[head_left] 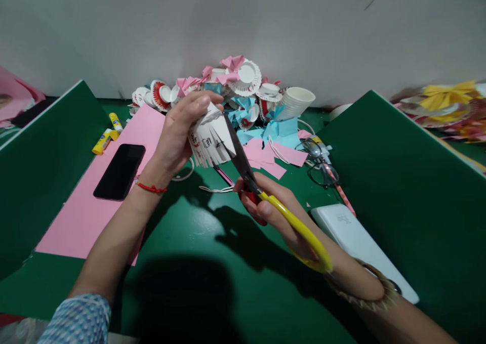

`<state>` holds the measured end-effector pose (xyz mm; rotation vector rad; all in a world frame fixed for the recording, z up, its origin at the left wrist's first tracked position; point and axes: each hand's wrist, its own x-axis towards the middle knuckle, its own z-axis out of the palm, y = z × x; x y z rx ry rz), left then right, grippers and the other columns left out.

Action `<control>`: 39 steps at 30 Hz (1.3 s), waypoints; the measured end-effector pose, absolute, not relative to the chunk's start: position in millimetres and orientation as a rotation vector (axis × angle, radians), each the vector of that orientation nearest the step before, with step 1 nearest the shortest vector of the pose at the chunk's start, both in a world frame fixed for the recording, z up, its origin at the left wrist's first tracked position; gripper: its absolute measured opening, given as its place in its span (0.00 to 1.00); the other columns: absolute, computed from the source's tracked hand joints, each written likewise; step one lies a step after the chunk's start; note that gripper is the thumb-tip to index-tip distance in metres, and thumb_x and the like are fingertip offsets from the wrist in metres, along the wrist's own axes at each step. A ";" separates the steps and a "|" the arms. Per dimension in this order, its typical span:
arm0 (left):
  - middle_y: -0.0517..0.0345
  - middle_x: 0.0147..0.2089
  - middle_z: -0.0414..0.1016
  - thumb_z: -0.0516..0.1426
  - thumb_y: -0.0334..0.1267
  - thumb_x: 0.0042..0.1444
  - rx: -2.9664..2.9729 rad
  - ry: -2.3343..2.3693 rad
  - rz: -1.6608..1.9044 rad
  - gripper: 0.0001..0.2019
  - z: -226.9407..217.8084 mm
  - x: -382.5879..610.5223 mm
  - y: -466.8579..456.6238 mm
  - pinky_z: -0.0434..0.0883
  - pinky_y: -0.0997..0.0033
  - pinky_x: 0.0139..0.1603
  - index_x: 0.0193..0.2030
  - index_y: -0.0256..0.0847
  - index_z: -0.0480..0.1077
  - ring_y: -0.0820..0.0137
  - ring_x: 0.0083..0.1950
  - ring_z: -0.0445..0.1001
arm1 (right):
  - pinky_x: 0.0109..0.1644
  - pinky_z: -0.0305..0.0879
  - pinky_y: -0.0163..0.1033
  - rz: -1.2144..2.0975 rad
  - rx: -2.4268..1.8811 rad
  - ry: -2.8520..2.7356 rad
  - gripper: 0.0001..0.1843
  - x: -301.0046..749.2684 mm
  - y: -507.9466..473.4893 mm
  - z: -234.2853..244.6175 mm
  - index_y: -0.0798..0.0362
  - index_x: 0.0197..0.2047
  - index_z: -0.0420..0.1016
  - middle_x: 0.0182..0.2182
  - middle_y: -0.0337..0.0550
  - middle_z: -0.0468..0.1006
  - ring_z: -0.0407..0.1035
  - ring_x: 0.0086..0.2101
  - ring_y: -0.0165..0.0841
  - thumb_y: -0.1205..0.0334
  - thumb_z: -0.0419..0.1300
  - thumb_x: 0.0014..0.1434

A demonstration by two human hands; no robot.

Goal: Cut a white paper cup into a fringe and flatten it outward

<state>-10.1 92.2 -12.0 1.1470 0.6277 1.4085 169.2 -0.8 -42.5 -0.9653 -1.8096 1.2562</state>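
My left hand (181,129) is wrapped round a white paper cup (210,140) held on its side above the green table, its wall cut into several strips. My right hand (271,210) grips yellow-handled scissors (261,192), fingers through the loops. The dark blades (236,149) point up and left into the cup's wall between the strips. A red string sits on my left wrist and a bracelet on my right.
A pink paper sheet (94,197) with a black phone (120,171) lies at left, with glue sticks (104,140) beyond. A pile of cut cups and paper scraps (243,88) lies against the wall. Glasses (317,159), a white box (357,243) and green dividers (410,182) sit at right.
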 end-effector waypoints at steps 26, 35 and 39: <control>0.63 0.23 0.75 0.65 0.39 0.40 0.696 0.771 1.369 0.09 -53.1 -7.9 99.8 0.71 0.79 0.28 0.26 0.39 0.71 0.77 0.24 0.73 | 0.20 0.48 0.32 1.274 -1.100 -1.923 0.23 166.2 2.5 -50.2 0.53 0.37 0.63 0.22 0.33 0.59 0.50 0.19 0.24 0.40 0.48 0.63; 0.63 0.22 0.74 0.64 0.38 0.40 0.703 0.750 1.379 0.09 -52.7 -7.3 100.0 0.70 0.80 0.27 0.26 0.37 0.70 0.78 0.23 0.71 | 0.18 0.46 0.31 1.266 -1.143 -1.879 0.24 164.5 0.9 -51.5 0.54 0.35 0.63 0.20 0.31 0.57 0.48 0.17 0.23 0.39 0.48 0.62; 0.63 0.22 0.74 0.62 0.36 0.41 0.698 0.734 1.376 0.07 -52.6 -6.8 99.7 0.70 0.80 0.28 0.26 0.35 0.71 0.79 0.23 0.71 | 0.18 0.45 0.31 1.250 -1.203 -1.859 0.25 163.2 0.5 -50.8 0.54 0.36 0.64 0.19 0.30 0.56 0.47 0.16 0.23 0.38 0.49 0.61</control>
